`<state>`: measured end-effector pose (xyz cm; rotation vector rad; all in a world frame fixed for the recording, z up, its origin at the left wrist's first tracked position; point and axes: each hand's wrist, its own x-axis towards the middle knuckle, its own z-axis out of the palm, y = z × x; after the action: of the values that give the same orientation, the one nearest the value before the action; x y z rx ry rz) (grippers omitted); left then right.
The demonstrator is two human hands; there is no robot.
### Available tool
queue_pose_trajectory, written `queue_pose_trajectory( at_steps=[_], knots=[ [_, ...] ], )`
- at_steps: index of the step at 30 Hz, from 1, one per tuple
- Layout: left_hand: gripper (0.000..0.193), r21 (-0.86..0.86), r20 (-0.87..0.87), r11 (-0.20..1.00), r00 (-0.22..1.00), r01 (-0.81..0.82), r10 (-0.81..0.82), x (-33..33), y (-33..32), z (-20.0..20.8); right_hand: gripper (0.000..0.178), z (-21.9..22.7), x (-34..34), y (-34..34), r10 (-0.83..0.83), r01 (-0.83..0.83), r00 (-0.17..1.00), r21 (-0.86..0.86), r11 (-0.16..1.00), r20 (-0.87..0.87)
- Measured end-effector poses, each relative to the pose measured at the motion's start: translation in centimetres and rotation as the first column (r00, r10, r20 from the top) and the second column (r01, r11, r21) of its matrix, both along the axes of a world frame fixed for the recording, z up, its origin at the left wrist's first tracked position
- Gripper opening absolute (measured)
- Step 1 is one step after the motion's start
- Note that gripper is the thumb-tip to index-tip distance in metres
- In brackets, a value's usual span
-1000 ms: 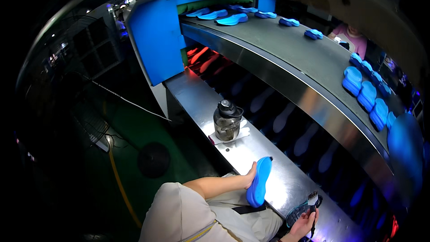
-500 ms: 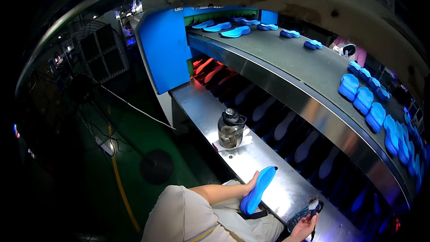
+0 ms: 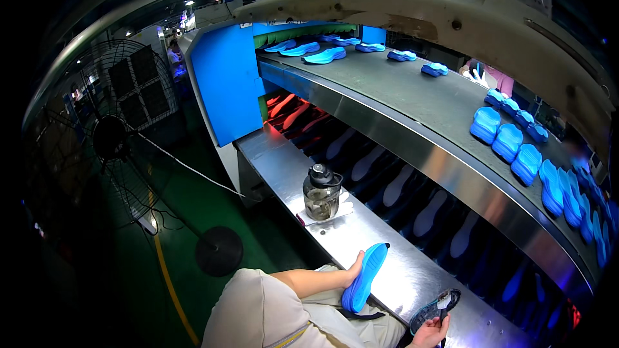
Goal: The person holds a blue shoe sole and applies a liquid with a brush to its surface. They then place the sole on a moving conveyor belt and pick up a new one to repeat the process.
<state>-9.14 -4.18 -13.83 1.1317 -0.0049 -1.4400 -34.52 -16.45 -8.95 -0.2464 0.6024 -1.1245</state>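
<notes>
My left hand (image 3: 353, 270) grips a bright blue shoe sole (image 3: 366, 277) from its left edge, holding it tilted up over my lap beside the metal ledge. The sole has a dark tip at its upper end. At the lower right, my right hand (image 3: 431, 333) is closed around a small brush (image 3: 443, 303) with a whitish part near its head. The brush head is at a dark, oval, shallow dish (image 3: 422, 316) lying on the ledge; its bristles are hard to make out against the dark dish.
A steel ledge (image 3: 380, 232) bears a dark-lidded clear water jug (image 3: 321, 193). Beyond it runs a conveyor belt (image 3: 387, 84) with several blue soles (image 3: 541, 187); a lower level holds pale soles (image 3: 429, 212). A floor fan (image 3: 111, 138) stands left. A co-worker (image 3: 496, 78) is across the belt.
The brush head has gone down into the dark dish, where before it stood up above it. My left hand keeps the sole in nearly the same pose. The view has shifted slightly.
</notes>
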Motion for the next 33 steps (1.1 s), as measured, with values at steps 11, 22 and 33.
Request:
queue_pose_trajectory(
  at_steps=[11, 22, 33],
  knots=[
    [0.085, 0.004, 0.007, 1.000, 1.000, -0.009, 0.009, 0.3, 0.5, -0.4, 0.023, -0.6, -0.7, -0.2, -0.023, 0.023, 0.999, 0.006, 1.000, -0.022],
    [0.085, -0.008, 0.006, 0.999, 0.999, -0.034, 0.034, 0.9, 1.5, -1.0, 0.021, -3.0, -2.7, -0.5, -0.053, 0.052, 0.997, -0.018, 0.998, -0.048],
    [0.083, 0.009, 0.046, 0.999, 0.998, -0.038, 0.037, 0.0, 0.6, 0.1, 0.020, 0.0, -1.4, 1.3, -0.082, 0.087, 0.993, 0.060, 0.994, -0.084]
  ],
)
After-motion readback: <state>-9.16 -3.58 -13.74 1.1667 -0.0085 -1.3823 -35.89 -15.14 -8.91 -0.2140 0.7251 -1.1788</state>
